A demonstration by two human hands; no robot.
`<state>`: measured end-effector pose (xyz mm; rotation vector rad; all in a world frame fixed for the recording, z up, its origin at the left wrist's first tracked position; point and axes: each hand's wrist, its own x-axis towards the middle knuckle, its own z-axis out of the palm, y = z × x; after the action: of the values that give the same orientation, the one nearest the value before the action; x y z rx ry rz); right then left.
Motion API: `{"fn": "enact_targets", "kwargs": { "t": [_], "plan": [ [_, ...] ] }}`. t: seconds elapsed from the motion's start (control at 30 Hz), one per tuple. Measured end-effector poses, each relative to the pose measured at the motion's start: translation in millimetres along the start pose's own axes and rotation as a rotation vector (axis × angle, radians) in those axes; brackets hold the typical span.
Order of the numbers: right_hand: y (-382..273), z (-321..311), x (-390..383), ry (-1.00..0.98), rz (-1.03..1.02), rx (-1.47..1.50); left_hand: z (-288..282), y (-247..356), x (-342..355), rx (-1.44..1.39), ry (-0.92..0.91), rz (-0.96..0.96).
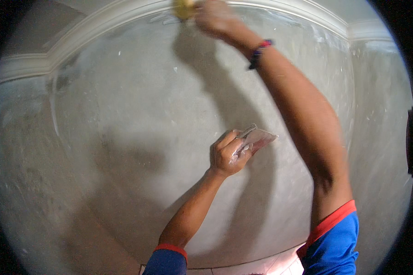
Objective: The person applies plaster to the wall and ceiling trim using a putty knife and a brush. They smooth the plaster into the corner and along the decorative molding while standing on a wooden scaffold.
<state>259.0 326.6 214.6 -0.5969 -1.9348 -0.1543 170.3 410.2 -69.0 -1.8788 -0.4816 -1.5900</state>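
My right hand is raised to the top of the wall, just beneath the white cornice, at the end of an outstretched arm. Its fingers are closed on a yellow tool, which is blurred and cut off by the upper edge, so its exact kind does not show. Lower down, near the middle of the view, my left hand grips a thin, flat, pinkish-grey sheet that looks bent or doubled. White residue coats the left fingers. Behind both hands stretches the grey plastered wall.
White moulded cornice runs along the top of the wall and turns at corners on both sides. Whitish smears mark the wall below it. Pale tiles show at the bottom. A dark object stands at the far right edge.
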Motion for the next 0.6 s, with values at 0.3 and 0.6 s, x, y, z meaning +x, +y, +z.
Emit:
{"fn": "enact_targets", "kwargs": {
  "t": [0.3,0.6],
  "plan": [
    [233.3,-130.2,-42.4,0.556,0.308,-0.562,-1.4,3.2,8.9,-0.01,-0.025,0.04],
    [153.3,27.0,23.4,1.092,-1.045,-0.504,-1.8,-1.7,4.2,-0.006,-0.086,-0.004]
  ]
}}
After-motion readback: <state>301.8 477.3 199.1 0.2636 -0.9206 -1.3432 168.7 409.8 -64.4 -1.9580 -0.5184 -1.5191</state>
